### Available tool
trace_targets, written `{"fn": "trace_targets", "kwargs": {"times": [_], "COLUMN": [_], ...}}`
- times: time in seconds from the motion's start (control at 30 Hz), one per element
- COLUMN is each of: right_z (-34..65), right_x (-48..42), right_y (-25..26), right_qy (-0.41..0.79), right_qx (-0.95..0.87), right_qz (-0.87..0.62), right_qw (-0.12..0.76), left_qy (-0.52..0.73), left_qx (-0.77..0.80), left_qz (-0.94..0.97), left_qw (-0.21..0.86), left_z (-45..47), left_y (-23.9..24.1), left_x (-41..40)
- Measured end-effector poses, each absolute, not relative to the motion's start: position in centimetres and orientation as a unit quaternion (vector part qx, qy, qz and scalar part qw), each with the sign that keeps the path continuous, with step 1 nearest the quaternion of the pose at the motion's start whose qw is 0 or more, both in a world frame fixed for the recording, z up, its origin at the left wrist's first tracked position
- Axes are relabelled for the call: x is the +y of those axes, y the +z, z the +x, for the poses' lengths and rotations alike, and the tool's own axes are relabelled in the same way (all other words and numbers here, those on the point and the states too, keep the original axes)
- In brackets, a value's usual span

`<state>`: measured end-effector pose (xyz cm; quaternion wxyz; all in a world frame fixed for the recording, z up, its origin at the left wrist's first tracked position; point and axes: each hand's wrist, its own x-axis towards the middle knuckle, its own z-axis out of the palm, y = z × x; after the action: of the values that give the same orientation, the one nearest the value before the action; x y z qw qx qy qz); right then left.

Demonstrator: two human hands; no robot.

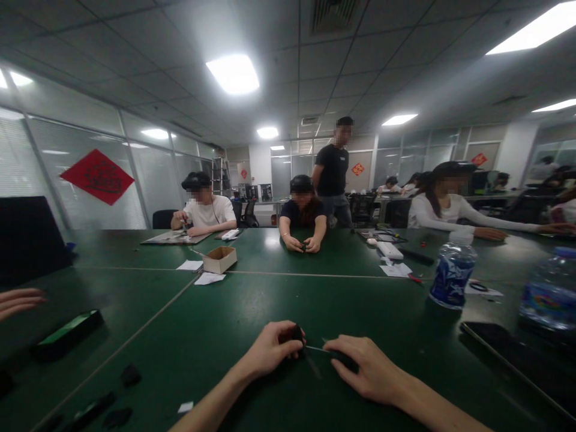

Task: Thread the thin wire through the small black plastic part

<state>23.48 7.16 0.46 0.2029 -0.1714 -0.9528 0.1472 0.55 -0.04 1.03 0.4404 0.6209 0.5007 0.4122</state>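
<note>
My left hand (pixel 274 348) is closed around a small dark piece (pixel 297 335), mostly covered by the fingers; its kind does not show. My right hand (pixel 366 369) grips the black handle of a screwdriver (pixel 345 360). From the handle a thin metal shaft runs left to the dark piece; whether the tip touches it I cannot tell. Below the shaft, a thin greyish strip (pixel 314 366) looks blurred. Both hands are low over the green table (pixel 252 300), close together.
On the right stand two water bottles (pixel 453 270) beside a dark phone-like slab (pixel 517 360). Several black pieces (pixel 130 375) and an open dark box (pixel 67 336) lie left. A small carton (pixel 220 259) sits farther back. Another person's hand (pixel 20 302) reaches in; several people sit opposite.
</note>
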Motion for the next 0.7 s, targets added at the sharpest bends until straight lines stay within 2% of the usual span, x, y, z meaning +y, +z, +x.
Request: {"fn": "trace_targets", "kwargs": {"times": [0.33,0.7], "right_z": [23.45,23.41], "right_x": [6.92,7.10], "right_y": [0.91,0.73], "right_qy": [0.152,0.143], "right_qx": [-0.953,-0.957], "right_qz": [-0.170,-0.168], "right_qw": [0.197,0.188], "left_qy": [0.403,0.416], "left_qx": [0.530,0.512], "left_qz": [0.641,0.630], "left_qw": [0.382,0.410], "left_z": [0.03,0.31], "left_y": [0.84,1.31], "left_x": [-0.16,-0.20]}}
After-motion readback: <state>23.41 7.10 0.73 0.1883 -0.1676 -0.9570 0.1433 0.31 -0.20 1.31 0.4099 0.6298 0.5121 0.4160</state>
